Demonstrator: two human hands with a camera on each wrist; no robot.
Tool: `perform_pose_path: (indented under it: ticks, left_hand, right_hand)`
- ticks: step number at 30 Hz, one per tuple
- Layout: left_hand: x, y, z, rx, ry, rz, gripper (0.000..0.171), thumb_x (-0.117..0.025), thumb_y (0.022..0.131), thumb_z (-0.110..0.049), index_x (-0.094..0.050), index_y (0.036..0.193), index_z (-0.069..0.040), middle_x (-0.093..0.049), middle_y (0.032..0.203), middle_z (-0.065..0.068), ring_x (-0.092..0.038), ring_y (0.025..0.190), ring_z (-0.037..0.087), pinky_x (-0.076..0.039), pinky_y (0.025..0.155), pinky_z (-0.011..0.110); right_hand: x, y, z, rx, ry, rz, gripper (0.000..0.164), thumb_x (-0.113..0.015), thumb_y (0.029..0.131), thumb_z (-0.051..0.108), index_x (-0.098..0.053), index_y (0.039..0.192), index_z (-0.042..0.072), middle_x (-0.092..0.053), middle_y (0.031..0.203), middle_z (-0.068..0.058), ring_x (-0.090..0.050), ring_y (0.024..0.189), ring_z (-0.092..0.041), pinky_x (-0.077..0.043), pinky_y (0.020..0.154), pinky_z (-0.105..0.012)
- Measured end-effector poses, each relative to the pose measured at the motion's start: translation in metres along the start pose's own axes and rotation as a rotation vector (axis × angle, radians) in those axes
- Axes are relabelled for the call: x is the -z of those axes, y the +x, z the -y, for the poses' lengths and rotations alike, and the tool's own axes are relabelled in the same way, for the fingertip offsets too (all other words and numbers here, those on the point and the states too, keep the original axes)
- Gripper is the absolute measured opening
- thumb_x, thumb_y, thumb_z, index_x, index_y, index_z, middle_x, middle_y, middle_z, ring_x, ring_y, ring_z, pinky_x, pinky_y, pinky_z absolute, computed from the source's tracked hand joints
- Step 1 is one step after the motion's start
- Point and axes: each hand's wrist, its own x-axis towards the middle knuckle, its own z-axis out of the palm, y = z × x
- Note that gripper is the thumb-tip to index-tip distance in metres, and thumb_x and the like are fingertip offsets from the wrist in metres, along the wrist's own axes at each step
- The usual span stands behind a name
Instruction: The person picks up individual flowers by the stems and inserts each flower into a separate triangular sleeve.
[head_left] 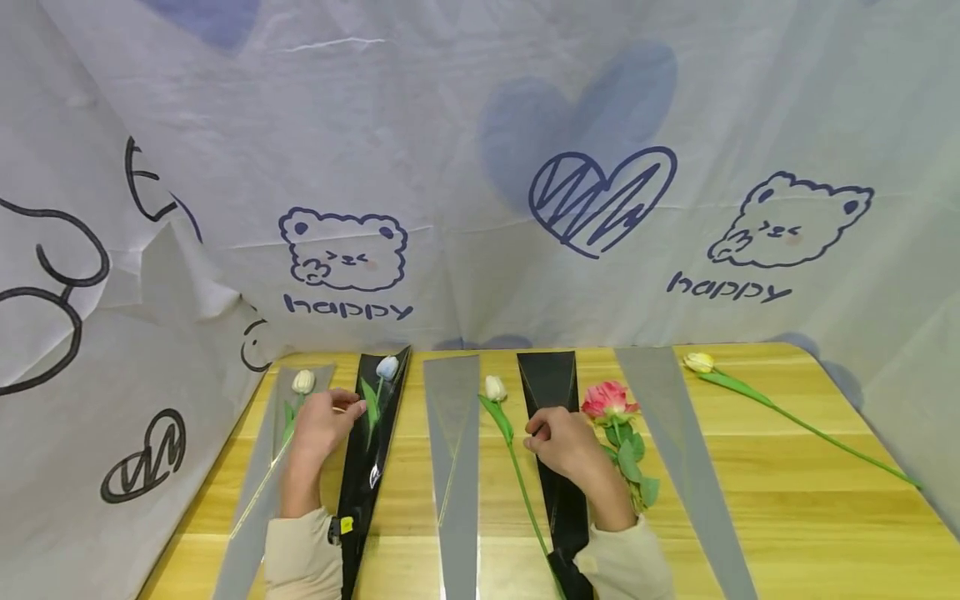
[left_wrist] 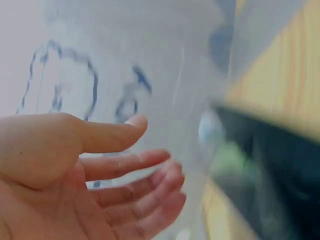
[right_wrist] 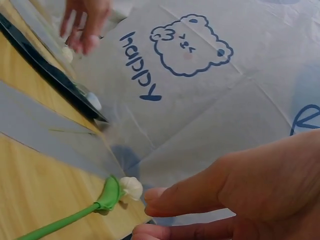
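Observation:
My left hand (head_left: 318, 433) is above the table between two flowers, thumb apart from the loosely bent fingers, holding nothing. To its left, a cream tulip (head_left: 303, 382) lies on a grey wrapping sleeve (head_left: 243, 533). A pale blue tulip (head_left: 387, 367) lies on a black sleeve (head_left: 358, 508) just to its right; the left wrist view blurs both. My right hand (head_left: 566, 442) hovers over another black sleeve (head_left: 546, 375), its thumb and fingers relaxed and bare. Beside it are a white tulip (right_wrist: 131, 188) on the left and a pink rose (head_left: 609, 403) on the right.
A grey sleeve (head_left: 459, 467) lies mid-table, and another grey sleeve (head_left: 697, 467) slants right of the rose. Farther right, a yellow tulip (head_left: 699, 362) stretches across the wooden table (head_left: 817, 500). A printed white cloth (head_left: 465, 167) hangs behind and along the sides.

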Motion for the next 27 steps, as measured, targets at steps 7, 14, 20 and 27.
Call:
perform_pose_path:
  ticks: [7, 14, 20, 27]
  left_hand:
    - [-0.059, 0.013, -0.037, -0.046, -0.004, 0.091, 0.030, -0.065, 0.102, -0.021, -0.073, 0.084, 0.002, -0.058, 0.065, 0.001, -0.049, 0.056, 0.016, -0.042, 0.053, 0.031]
    - [-0.099, 0.024, -0.047, 0.104, 0.156, 0.010, 0.044, -0.076, 0.095, -0.035, -0.061, 0.093, 0.007, -0.057, 0.086, 0.019, -0.061, 0.075, 0.034, -0.051, 0.060, 0.044]
    - [-0.114, 0.027, -0.055, 0.128, 0.245, 0.000, 0.060, -0.084, 0.088, -0.036, -0.063, 0.116, 0.013, -0.051, 0.121, 0.032, -0.053, 0.110, 0.047, -0.053, 0.076, 0.058]
    - [-0.112, 0.029, -0.054, 0.071, 0.225, -0.052, 0.035, -0.084, 0.087, -0.018, -0.071, 0.097, 0.013, -0.058, 0.104, 0.033, -0.062, 0.091, 0.046, -0.056, 0.068, 0.053]
  right_hand:
    - [-0.012, 0.003, 0.000, -0.020, -0.064, -0.019, 0.004, -0.072, 0.095, 0.006, -0.069, 0.093, 0.004, -0.059, 0.076, -0.002, -0.054, 0.062, -0.017, -0.046, 0.060, -0.034]
    - [-0.037, 0.002, 0.004, -0.049, -0.147, -0.005, 0.026, -0.079, 0.088, 0.009, -0.059, 0.072, 0.011, -0.055, 0.069, -0.001, -0.051, 0.059, -0.019, -0.042, 0.055, -0.033]
    - [-0.050, 0.004, 0.004, -0.030, -0.241, -0.060, 0.051, -0.077, 0.085, 0.002, -0.036, 0.057, 0.017, -0.024, 0.056, 0.004, -0.025, 0.052, -0.015, -0.024, 0.048, -0.030]
    - [-0.049, 0.007, 0.006, -0.042, -0.270, -0.096, 0.057, -0.067, 0.086, -0.007, -0.027, 0.056, 0.020, -0.013, 0.057, 0.006, -0.017, 0.053, -0.014, -0.019, 0.046, -0.029]
